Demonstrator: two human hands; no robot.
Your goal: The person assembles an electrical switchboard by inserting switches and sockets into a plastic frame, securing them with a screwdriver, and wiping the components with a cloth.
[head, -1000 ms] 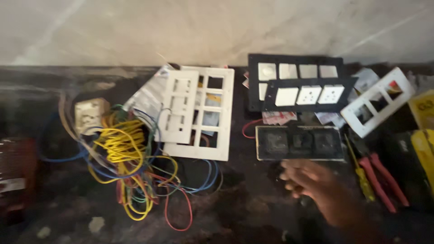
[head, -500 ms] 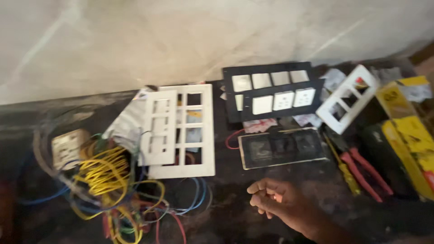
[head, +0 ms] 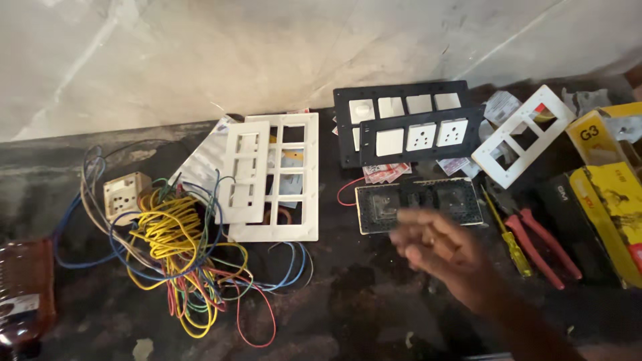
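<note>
- One hand only in shot, so let's sweep across from the left, taking the dark switch plate (head: 420, 204) in the middle of the dark worktop (head: 334, 314) as our marker.
- Far left of that plate, right at the frame edge, sits a brown bottle (head: 23, 294), partly cut off.
- Next along, still well left of the plate, a small beige socket block (head: 126, 194) rests against a tangle of wires (head: 180, 267), with yellow, blue, red and green loops piled together.
- Closer in, just left of the plate, two white frames overlap: a smaller white grid (head: 242, 174) lying on top of a larger white frame (head: 284, 177).
- Behind the plate, towards the pale wall, two black frames (head: 408, 124) carry white switches and sockets, one frame overlapping the other.
- And the action: the right hand (head: 435, 251) hovers over the plate's front edge, fingers loosely curled and blurred, nothing visibly gripped; whether it touches the plate I cannot tell.
- The left hand is not in shot.
- Just right of the plate lie a yellow-handled screwdriver (head: 511, 244) and red-handled pliers (head: 538, 241), side by side.
- Up and to the right of the plate, a white four-window frame (head: 525, 134) lies at a slant.
- Far right of the plate, yellow boxes (head: 612, 194) run out of frame.
</note>
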